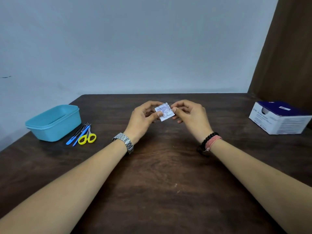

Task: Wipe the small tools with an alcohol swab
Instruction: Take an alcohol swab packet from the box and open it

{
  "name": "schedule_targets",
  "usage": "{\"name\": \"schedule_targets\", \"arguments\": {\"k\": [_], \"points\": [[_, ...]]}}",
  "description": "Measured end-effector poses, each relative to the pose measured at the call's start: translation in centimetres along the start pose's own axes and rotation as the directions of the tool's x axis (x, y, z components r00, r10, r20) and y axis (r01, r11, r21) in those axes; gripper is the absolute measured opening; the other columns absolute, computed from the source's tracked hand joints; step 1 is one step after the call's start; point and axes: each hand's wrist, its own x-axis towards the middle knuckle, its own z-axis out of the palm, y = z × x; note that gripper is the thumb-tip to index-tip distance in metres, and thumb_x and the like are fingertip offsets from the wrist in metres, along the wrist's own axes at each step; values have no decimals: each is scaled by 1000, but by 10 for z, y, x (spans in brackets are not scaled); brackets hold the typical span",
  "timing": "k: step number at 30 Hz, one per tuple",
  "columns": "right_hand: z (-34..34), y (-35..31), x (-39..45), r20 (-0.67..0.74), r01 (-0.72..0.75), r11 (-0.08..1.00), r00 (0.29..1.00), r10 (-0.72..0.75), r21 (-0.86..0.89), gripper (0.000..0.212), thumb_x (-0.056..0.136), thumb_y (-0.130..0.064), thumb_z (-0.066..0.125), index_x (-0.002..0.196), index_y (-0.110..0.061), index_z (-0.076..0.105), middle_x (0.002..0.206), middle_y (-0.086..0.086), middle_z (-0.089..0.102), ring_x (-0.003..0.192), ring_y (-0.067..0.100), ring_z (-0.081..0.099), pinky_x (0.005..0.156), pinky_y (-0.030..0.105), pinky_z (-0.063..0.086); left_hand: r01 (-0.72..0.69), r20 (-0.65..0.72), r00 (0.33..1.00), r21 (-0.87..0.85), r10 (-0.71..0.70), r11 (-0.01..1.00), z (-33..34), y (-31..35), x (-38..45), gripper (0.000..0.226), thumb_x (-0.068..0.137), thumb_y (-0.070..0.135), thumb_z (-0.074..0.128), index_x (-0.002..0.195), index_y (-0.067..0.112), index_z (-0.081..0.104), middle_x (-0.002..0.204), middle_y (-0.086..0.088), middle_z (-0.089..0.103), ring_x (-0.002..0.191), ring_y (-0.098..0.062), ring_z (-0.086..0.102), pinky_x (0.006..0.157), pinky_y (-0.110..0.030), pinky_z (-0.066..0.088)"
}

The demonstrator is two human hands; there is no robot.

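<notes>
Dark brown wooden tabletop (pixel 160 174) filled the lower half of our view, with both our bare forearms stretched across it toward the middle. At its far right edge sat a white and dark blue cardboard box (pixel 280 119), well apart from everything else. At the far left stood an open light blue plastic tub (pixel 54 123). Just beside the tub's near right corner lay the small tools in a tight bunch: yellow-handled scissors (pixel 87 137), with two slim blue-handled tools (pixel 76 136) and some thin dark metal pieces we could not tell apart, all flat on the wood.

Above the centre of the table we held our left hand (pixel 143 118), a silver metal watch (pixel 124 142) on its wrist, and our right hand (pixel 190 116), wearing a black bead bracelet and a pink cord band (pixel 210 142). Between them was the small square white swab packet with blue print (pixel 164 111), raised off the table and tilted. Our left thumb and curled fingers pinched its left side, the thumb pressed over the printed face. Our right thumb and forefinger pinched its right edge, the other fingers loosely curled below. Both grips were closed tightly on the packet, which looked sealed, far from the tools at the left.
</notes>
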Motion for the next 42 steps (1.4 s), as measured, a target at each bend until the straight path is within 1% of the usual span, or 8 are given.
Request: {"name": "schedule_targets", "arguments": {"k": [4, 10, 15, 18, 22, 31, 36, 42], "points": [[-2, 1, -1, 21, -13, 1000, 1000, 13, 1, 10, 91, -10, 65, 89, -15, 73, 84, 4, 75, 73, 13, 72, 60, 21, 55, 15, -11, 1000, -8, -16, 1000, 1, -1, 0, 27, 88, 10, 71, 113, 21, 68, 96, -8, 74, 81, -10, 69, 67, -24, 54], [2, -1, -3, 141, -270, 893, 962, 234, 360, 9, 94, -7, 61, 94, -8, 70, 82, 5, 75, 69, 12, 71, 60, 19, 54, -43, -18, 999, 173, 47, 984, 2, 5, -2, 36, 87, 15, 73, 121, 21, 68, 111, 3, 71, 78, -1, 69, 71, -10, 48], [-2, 1, -1, 240, -375, 790, 926, 293, 485, 9, 93, -7, 62, 97, -7, 70, 80, 3, 75, 68, 10, 69, 62, 19, 54, -80, 57, 996, 241, 68, 967, 5, 8, -5, 56, 75, 27, 84, 127, 25, 64, 119, 11, 66, 87, -3, 69, 77, -10, 50], [-3, 1, -2, 282, -393, 782, 916, 286, 483, 10, 93, -6, 61, 97, -7, 70, 80, 3, 75, 68, 9, 69, 64, 18, 54, -80, 58, 996, 244, 67, 966, 5, 9, -6, 55, 73, 28, 85, 124, 25, 63, 117, 10, 68, 88, -1, 70, 77, -10, 49], [-6, -1, -1, 280, -378, 798, 921, 271, 469, 11, 93, -4, 60, 96, -8, 70, 78, 4, 74, 69, 11, 69, 63, 19, 54, -101, 80, 993, 211, 85, 972, 6, 8, -7, 54, 73, 25, 85, 122, 28, 62, 117, 10, 68, 92, -8, 71, 85, -24, 56], [-7, -5, -2, 230, -300, 872, 947, 224, 386, 7, 93, -8, 62, 94, -6, 69, 84, 8, 74, 70, 15, 70, 61, 20, 54, -116, 82, 991, 209, 101, 971, 6, 5, -6, 51, 73, 25, 85, 119, 27, 62, 117, 9, 68, 94, -11, 71, 88, -38, 58], [-7, 0, 0, 158, -200, 949, 974, 165, 243, 7, 92, -2, 62, 94, -7, 66, 82, 10, 73, 67, 15, 70, 62, 24, 58, -118, 91, 991, 218, 100, 969, 6, 6, -7, 50, 74, 22, 85, 119, 27, 63, 115, 6, 69, 93, -9, 71, 88, -36, 58], [-6, 2, 0, 91, -41, 999, 995, 39, 21, 8, 88, -3, 65, 93, -10, 64, 72, -2, 72, 63, 11, 68, 63, 27, 58, -138, 92, 989, 269, 118, 953, 8, 8, -7, 48, 75, 18, 84, 118, 27, 63, 112, 10, 68, 88, -5, 71, 82, -23, 57]]}}
